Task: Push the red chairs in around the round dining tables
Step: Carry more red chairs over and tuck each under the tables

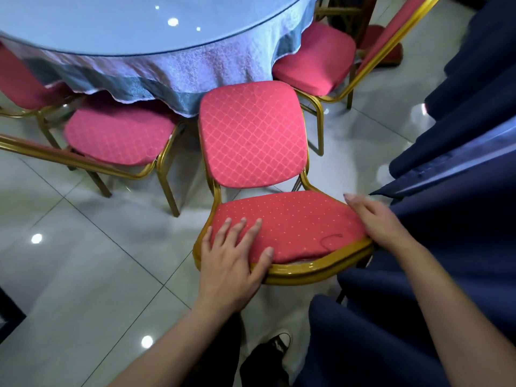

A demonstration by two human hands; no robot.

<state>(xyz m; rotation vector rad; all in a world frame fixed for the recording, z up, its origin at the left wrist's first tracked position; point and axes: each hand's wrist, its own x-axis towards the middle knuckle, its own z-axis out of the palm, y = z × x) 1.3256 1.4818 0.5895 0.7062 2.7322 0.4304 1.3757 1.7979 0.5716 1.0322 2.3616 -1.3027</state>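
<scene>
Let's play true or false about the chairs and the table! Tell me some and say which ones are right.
1. Both hands touch the chair in the middle. True: the left hand and right hand rest on its backrest.
2. The tablecloth is green. False: it is light blue.
3. The chair frames are gold. True.
4. A plate sits on the table. False: no plate shows.
5. The floor is carpet. False: it is shiny tile.

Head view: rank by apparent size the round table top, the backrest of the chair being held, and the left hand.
1. Round table top, cut off by the frame
2. Backrest, enlarged by nearness to the camera
3. Left hand, also close to the lens
</scene>
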